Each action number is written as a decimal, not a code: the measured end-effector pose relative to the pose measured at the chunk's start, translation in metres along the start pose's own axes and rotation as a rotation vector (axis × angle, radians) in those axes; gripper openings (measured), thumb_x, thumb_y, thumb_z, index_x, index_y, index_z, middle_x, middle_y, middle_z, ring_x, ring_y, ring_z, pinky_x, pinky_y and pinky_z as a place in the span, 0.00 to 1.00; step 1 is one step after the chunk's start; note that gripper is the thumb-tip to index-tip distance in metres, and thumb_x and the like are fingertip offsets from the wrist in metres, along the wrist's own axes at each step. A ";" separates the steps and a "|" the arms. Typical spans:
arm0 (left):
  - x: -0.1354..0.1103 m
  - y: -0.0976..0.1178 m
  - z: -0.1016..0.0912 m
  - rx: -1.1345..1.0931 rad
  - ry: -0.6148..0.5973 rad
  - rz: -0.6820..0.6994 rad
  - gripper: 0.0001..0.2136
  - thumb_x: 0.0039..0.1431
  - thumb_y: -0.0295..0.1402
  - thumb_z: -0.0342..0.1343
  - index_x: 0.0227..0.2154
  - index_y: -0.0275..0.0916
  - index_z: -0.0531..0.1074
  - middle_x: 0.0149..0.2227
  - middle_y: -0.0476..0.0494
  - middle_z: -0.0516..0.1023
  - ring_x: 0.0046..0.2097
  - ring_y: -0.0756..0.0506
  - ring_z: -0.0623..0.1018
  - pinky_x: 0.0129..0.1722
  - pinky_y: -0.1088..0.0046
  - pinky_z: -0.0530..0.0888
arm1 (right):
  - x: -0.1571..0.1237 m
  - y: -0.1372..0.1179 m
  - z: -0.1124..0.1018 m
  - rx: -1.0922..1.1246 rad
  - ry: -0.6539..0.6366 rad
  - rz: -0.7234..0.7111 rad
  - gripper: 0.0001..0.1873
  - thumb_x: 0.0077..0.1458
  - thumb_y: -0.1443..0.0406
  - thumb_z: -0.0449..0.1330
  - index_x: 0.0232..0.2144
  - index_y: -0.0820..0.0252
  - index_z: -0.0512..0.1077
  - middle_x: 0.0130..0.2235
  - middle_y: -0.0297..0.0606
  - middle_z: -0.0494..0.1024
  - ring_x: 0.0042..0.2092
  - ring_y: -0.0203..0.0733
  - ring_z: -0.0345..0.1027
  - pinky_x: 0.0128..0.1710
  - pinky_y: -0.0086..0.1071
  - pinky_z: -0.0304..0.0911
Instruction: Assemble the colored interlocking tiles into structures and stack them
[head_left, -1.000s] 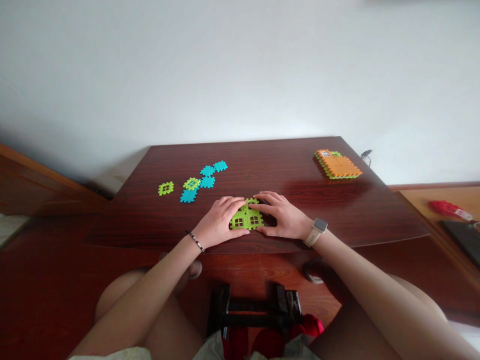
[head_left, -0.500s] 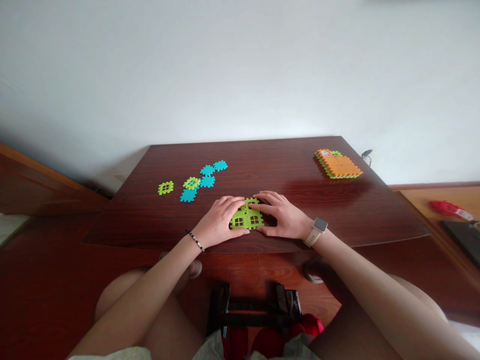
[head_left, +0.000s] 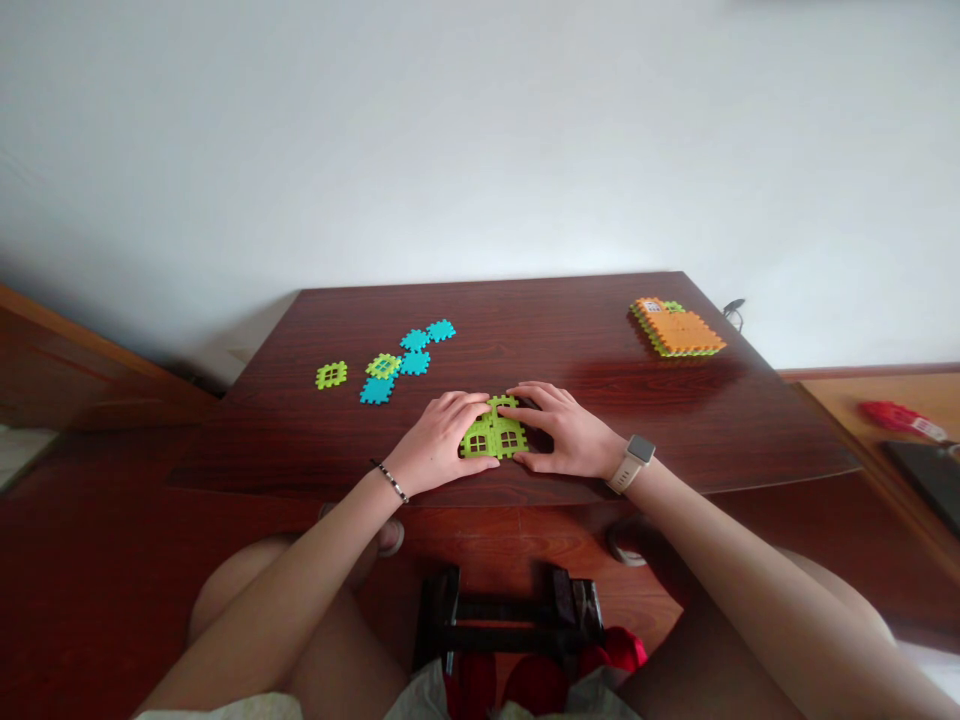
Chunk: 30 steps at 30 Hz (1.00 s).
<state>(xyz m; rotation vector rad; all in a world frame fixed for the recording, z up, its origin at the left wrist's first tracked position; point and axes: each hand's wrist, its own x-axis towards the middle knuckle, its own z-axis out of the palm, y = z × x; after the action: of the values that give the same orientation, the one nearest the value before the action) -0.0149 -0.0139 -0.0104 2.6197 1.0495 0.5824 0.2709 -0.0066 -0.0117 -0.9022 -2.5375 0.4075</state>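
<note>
Near the table's front edge lies a flat green panel (head_left: 495, 437) of toothed window tiles joined edge to edge. My left hand (head_left: 444, 440) grips its left side, thumb along the near edge and fingers over the far left part. From the right, my right hand (head_left: 564, 432) grips it too, with the thumb at the near right corner and fingertips on the far tiles. The fingers of both hands cover parts of the panel, so some of its windows are hidden.
Left on the brown table (head_left: 525, 320) lie several blue toothed tiles (head_left: 376, 389), a green window tile (head_left: 384, 366) overlapping them, and another green tile (head_left: 331, 376) apart. A stack of orange and green panels (head_left: 679, 328) sits at the back right. A dark stool (head_left: 517, 638) stands below.
</note>
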 end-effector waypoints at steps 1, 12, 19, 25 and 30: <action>0.000 0.000 0.000 -0.001 -0.001 0.000 0.33 0.62 0.48 0.71 0.64 0.44 0.68 0.67 0.35 0.73 0.66 0.31 0.72 0.68 0.44 0.69 | 0.000 0.000 0.000 0.000 0.001 -0.001 0.36 0.61 0.55 0.71 0.68 0.55 0.73 0.69 0.55 0.70 0.71 0.67 0.61 0.70 0.65 0.59; -0.001 -0.001 0.000 0.010 -0.003 0.012 0.31 0.63 0.48 0.70 0.64 0.44 0.69 0.68 0.35 0.72 0.67 0.31 0.71 0.68 0.43 0.69 | 0.000 0.000 0.000 -0.009 0.006 -0.005 0.35 0.61 0.55 0.70 0.68 0.55 0.73 0.68 0.54 0.70 0.70 0.66 0.62 0.69 0.65 0.60; -0.001 0.001 -0.001 0.037 -0.008 0.016 0.32 0.64 0.48 0.69 0.65 0.42 0.68 0.68 0.34 0.73 0.67 0.31 0.71 0.68 0.45 0.70 | 0.000 0.000 0.000 -0.011 -0.001 -0.002 0.36 0.61 0.54 0.70 0.68 0.55 0.73 0.69 0.54 0.70 0.71 0.66 0.61 0.70 0.64 0.60; 0.000 0.001 -0.001 0.025 -0.008 0.010 0.31 0.63 0.48 0.70 0.65 0.44 0.69 0.68 0.35 0.73 0.67 0.31 0.71 0.69 0.44 0.69 | 0.000 0.001 0.001 -0.015 0.008 -0.007 0.35 0.61 0.55 0.70 0.68 0.54 0.73 0.69 0.54 0.70 0.71 0.65 0.62 0.69 0.64 0.60; 0.000 0.000 0.000 0.024 -0.012 0.005 0.31 0.63 0.48 0.70 0.64 0.43 0.70 0.68 0.35 0.72 0.67 0.31 0.71 0.69 0.44 0.69 | 0.000 0.000 0.001 -0.019 0.003 -0.003 0.36 0.61 0.55 0.70 0.68 0.56 0.73 0.68 0.54 0.70 0.71 0.65 0.62 0.69 0.63 0.60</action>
<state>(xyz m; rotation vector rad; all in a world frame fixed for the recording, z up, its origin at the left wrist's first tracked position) -0.0152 -0.0143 -0.0102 2.6446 1.0526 0.5573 0.2704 -0.0066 -0.0121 -0.9053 -2.5439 0.3811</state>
